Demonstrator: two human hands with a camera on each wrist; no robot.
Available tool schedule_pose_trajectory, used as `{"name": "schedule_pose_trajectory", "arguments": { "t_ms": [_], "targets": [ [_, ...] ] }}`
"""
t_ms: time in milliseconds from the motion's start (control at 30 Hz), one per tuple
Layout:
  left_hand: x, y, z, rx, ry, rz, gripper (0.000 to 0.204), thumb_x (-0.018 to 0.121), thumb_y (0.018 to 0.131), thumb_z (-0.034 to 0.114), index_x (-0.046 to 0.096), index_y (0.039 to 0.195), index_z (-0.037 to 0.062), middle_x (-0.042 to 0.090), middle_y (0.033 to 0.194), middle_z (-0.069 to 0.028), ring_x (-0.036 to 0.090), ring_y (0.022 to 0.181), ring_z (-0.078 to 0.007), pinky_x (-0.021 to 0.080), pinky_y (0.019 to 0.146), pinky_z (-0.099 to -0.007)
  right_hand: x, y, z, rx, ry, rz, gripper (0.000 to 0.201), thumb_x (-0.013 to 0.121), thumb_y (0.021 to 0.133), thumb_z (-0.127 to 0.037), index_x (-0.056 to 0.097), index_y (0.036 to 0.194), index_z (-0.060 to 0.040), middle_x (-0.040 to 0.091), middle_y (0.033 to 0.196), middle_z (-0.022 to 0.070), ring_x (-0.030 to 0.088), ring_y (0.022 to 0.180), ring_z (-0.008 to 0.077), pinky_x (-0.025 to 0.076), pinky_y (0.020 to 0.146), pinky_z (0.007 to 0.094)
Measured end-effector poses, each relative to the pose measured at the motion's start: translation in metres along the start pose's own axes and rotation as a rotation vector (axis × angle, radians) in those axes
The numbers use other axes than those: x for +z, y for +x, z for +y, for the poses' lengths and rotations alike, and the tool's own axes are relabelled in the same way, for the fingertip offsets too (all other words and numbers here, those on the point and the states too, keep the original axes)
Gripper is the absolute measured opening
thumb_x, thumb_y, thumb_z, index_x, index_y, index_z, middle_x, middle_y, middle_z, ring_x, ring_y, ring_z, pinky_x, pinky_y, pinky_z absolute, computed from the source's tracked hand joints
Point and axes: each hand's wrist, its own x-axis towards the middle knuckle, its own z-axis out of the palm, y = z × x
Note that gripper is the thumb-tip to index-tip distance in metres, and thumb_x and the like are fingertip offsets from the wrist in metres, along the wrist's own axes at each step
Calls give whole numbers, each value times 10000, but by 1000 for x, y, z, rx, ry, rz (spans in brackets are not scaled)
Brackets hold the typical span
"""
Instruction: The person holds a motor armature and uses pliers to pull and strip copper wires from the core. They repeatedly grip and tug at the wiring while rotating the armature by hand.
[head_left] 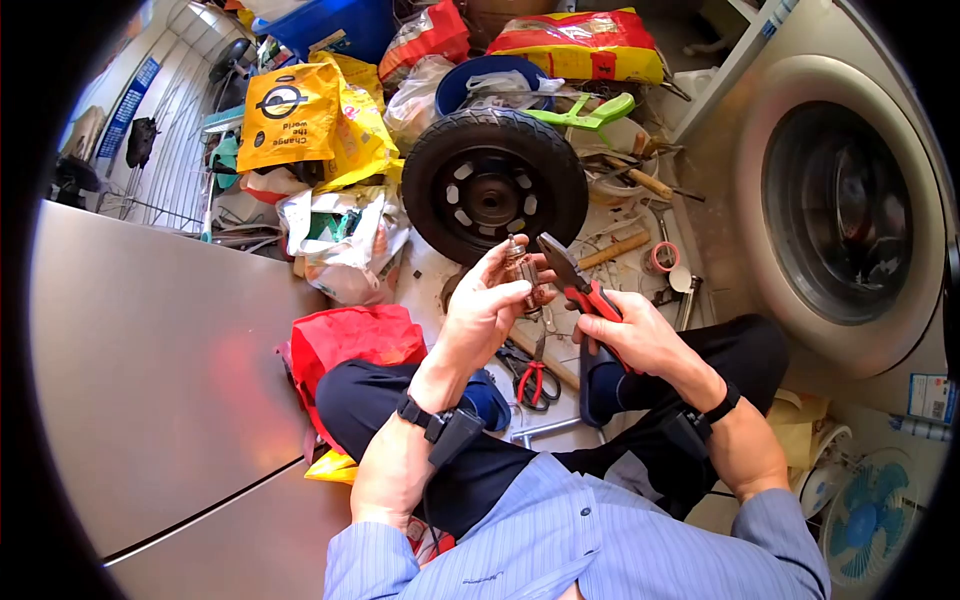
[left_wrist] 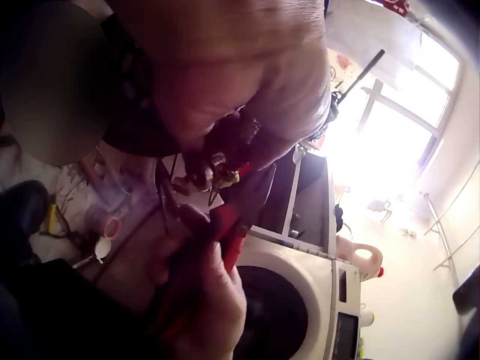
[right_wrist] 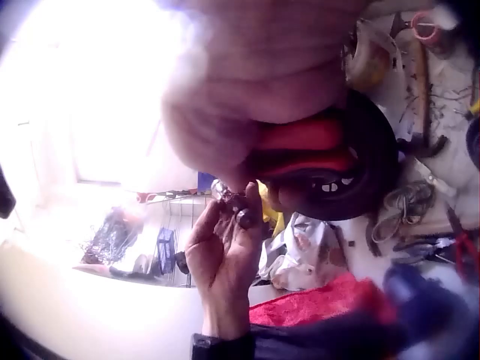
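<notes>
While a yellow bag reads "Change the world" upside down, the left hand pinches a rusty metal part between thumb and fingers, just beside the red-handled pliers gripped in the right hand.

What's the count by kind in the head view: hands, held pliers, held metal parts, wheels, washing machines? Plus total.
Hands: 2 (left hand, right hand)
Held pliers: 1, red-handled
Held metal part: 1, rusty-looking
Wheel: 1, black
Washing machine: 1
Total: 6
</notes>
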Motion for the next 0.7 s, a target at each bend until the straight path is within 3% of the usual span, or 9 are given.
{"name": "schedule_pose_trajectory", "arguments": {
  "t_ms": [100, 167, 200, 433, 500, 700],
  "targets": [
    [16, -7, 1, 2, 93, 33, 660, 718, 921, -13, 422, 1509, 17, 607, 1379, -210, 635, 1249, -321, 559, 1042, -461, -3, 6, 4, -63, 16, 18, 290, 657, 998, -251, 670, 1088, 25, 725, 892, 58, 629, 759, 116, 528, 711, 309],
    [20, -11, 3, 50, 371, 60, 706, 747, 887, -40, 421, 1512, 6, 619, 1382, -203, 641, 1242, -292, 556, 1044, -419, -4, 7, 1, -53, 13, 12, 293, 656, 1004, -253, 671, 1115, 17, 729, 903, 54, 627, 775, 111, 528, 725, 303],
    [25, -12, 4, 57, 394, 72, 749, 814, 855, -3, 437, 1502, -24, 657, 1325, -158, 652, 1188, -191, 540, 1026, -322, -3, 8, 0, -58, 33, 6, 297, 654, 1005, -255, 672, 1127, 15, 730, 909, 51, 628, 783, 110, 529, 728, 302],
    [21, -14, 0, 32, 509, 167, 694, 842, 815, -19, 528, 1434, -11, 656, 1316, -120, 666, 1149, -168, 549, 995, -317, 0, 12, 1, -35, 69, -61, 316, 656, 1010, -263, 674, 1166, 11, 736, 930, 47, 626, 800, 104, 534, 737, 295],
    [19, -14, -4, 110, 560, 166, 670, 836, 812, -39, 534, 1409, -3, 661, 1272, -96, 676, 1109, -163, 557, 978, -305, 2, 13, 3, -43, 78, -55, 321, 656, 1010, -265, 675, 1171, 11, 737, 932, 46, 627, 800, 104, 535, 736, 296],
    [25, -17, -2, 84, 452, 191, 642, 821, 808, -76, 534, 1375, 13, 653, 1237, -79, 664, 1099, -156, 546, 990, -296, 1, 17, 1, -57, 44, -30, 320, 661, 999, -256, 679, 1176, 10, 745, 930, 46, 630, 785, 104, 530, 719, 293]
  ]
}}
